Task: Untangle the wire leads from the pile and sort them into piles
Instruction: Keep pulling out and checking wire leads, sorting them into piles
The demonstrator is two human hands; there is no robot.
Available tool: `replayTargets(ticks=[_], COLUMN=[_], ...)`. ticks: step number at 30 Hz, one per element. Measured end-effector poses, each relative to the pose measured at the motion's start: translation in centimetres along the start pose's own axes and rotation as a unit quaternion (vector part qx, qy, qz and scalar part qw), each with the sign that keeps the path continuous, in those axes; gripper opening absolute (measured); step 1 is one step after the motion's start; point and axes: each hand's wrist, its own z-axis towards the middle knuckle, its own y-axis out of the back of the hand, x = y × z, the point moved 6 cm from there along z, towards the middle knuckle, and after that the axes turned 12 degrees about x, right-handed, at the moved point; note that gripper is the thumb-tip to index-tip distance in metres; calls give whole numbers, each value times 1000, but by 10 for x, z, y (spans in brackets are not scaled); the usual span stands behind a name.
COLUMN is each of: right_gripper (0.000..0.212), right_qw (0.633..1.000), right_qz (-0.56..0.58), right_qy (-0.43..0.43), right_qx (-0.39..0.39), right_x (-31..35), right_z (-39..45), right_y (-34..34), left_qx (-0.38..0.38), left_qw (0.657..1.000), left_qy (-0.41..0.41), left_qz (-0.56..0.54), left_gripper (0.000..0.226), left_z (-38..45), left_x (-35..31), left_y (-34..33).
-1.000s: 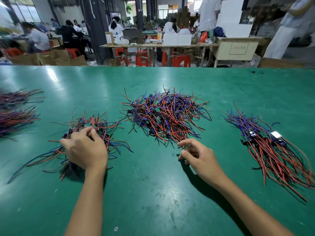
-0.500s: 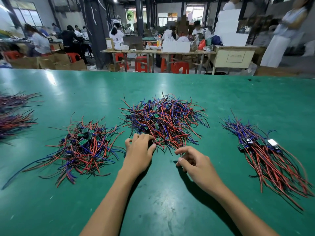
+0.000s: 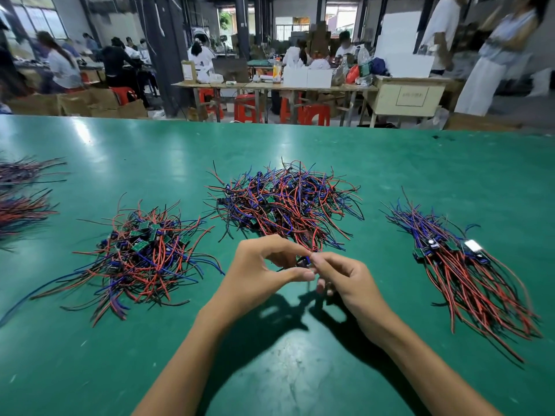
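Head view: wire lead (image 3: 304,262) pinched between both hands' fingers (image 3: 318,259).

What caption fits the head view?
Both hands, left hand and right hand, pinch one wire lead at the tangled middle pile on the green table.

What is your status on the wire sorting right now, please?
Left hand and right hand pinch one small lead together at the near edge of the tangled middle pile. Neat pile to the right. Nothing in the way.
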Motion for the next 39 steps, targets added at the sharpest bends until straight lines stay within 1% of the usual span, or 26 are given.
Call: replayTargets(ticks=[3, 5, 7, 10, 14, 17, 19, 22, 24, 26, 29, 31, 34, 35, 39], right_gripper=[32, 33, 26, 11, 10, 11, 13, 23, 20, 15, 5, 2, 15, 16, 19], right_qw=[996, 995, 993, 987, 983, 987, 990, 998, 997, 991, 982, 985, 994, 993, 987], right_qz=[88, 94, 97, 119, 144, 115, 88, 15, -40, -93, -140, -113, 25, 52, 26], right_qy=[-16, -9, 3, 5, 6, 9, 10, 30, 59, 82, 86, 88, 73, 66, 58], right_qx=[-27, -38, -66, -106, -113, -116, -107, -60, -33, -42, -96, -94, -84, -88, -149], right_x=[0, 4, 7, 6, 5, 6, 8, 14, 20, 23, 19, 15, 8, 7, 5], right_z=[1, 1, 0, 0, 0, 0, 1, 2, 1, -1, -5, -8, -8, -8, -9], right_y=[4, 5, 8, 11, 10, 11, 13, 12, 9, 8, 9, 0, -13, -15, -10], left_qx=[14, 20, 28, 21, -7, 16, 47, 76, 85, 76, 47, 38, 30, 26, 17], left_qw=[999, 997, 993, 991, 988, 986, 980, 968, 961, 952, 945, 947, 948, 948, 959], left_qy=[16, 41, 61, 89, 128, 139, 147, 170, 167, 170, 198, 209, 207, 205, 211], left_qz=[-42, -64, -94, -101, -87, -91, -126, -171, -205, -244, -256, -239, -242, -243, -186], left_gripper=[34, 42, 47, 43, 31, 26, 17, 32, 25, 16, 17, 20, 16, 15, 16], left_z=[0, 1, 1, -1, -2, -2, -2, -2, -3, -3, -3, -3, -5, -6, -5], left_x=[2, 8, 13, 20, 29, 27, 24, 19, 15, 15, 17, 16, 13, 13, 13], left_y=[0, 2, 4, 6, 8, 7, 3, -10, -21, -27, -27, -28, -31, -32, -33])
